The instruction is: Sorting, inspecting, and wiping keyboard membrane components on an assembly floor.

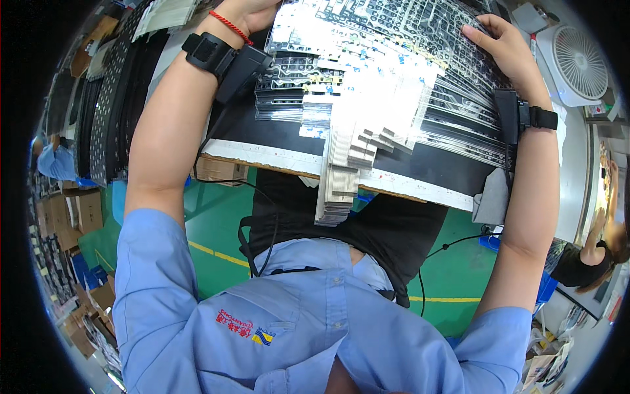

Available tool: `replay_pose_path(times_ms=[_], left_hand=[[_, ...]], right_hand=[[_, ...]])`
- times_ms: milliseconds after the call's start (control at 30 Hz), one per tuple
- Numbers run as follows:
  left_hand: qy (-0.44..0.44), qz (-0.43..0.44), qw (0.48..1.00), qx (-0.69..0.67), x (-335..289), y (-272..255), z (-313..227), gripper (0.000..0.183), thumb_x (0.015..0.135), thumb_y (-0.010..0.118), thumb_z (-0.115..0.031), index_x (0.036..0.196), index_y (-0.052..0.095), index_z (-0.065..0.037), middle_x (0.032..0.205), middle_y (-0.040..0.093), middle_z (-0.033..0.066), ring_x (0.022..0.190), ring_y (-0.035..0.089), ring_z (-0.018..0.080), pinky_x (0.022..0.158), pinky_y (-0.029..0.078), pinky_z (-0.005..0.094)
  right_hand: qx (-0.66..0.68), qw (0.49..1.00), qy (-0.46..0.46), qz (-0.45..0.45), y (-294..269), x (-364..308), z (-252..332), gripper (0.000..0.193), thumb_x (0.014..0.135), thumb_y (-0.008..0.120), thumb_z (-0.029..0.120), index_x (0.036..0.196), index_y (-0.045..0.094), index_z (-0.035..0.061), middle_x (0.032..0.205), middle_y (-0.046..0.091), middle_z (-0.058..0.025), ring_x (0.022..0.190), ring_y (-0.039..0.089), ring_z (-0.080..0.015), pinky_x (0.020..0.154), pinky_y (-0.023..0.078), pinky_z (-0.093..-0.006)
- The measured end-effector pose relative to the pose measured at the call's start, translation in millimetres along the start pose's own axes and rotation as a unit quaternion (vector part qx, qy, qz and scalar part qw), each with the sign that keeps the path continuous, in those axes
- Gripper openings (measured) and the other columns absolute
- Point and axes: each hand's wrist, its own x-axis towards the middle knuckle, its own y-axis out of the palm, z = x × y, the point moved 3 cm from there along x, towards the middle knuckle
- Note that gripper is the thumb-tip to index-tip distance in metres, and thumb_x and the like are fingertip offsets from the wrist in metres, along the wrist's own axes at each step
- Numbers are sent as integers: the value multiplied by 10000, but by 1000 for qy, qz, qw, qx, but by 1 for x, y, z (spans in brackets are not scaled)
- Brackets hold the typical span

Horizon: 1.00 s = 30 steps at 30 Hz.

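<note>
Shirt (394,322) in light blue fills six o'clock, nearest the lens. Beyond it, at the middle, a stepped pile of pale strips (344,180) juts past the white near edge of the table (262,157). From there toward twelve and one o'clock spreads a fanned stack of patterned sheets (420,39), whitened by glare. The left hand (252,12) is at eleven o'clock beside the stack, cropped by the upper edge; the right hand (506,43) is at two o'clock, thumb over the sheets' right-hand border, forefinger apart from it. With cropping and glare, I cannot tell whether either hand's fingers are clamped on sheets. Good handling, I judge, means light, even pressure from both sides, layers flat, overhanging strips unbent. Farther off, also toward two o'clock, stands a white fan (581,62); a person in black (583,266) is past three o'clock.
</note>
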Motion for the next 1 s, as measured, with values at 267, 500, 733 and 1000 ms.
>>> replay_pose_path(times_ms=[267,500,733,1000], left_hand=[[0,-25,998,51,3,-8,2,426,965,548,15,1390,519,34,1216,666,132,1041,673,184,924,565,316],[-1,-38,999,25,4,-12,5,296,977,571,-12,1270,613,5,1137,698,105,988,692,191,890,582,312],[2,-46,999,-11,4,-13,4,264,975,598,-24,1236,633,-38,1123,701,95,965,697,182,864,593,325],[31,-32,999,-31,1,-4,1,339,990,578,-37,1329,570,-15,1162,687,104,1017,687,175,880,585,311]], right_hand=[[-1,1000,-5,-7,-11,3,-19,385,902,776,357,1093,701,31,913,696,8,798,620,-56,729,484,-218],[2,1000,-2,1,-13,4,-17,367,908,772,338,1103,696,36,913,694,25,809,611,-36,729,480,-212],[0,1000,4,12,-19,6,-21,378,897,786,331,1110,695,32,913,693,23,812,613,-39,740,475,-211],[-28,1000,-9,9,1,2,0,422,897,775,377,1107,697,20,913,702,-10,791,632,-79,743,496,-235]])
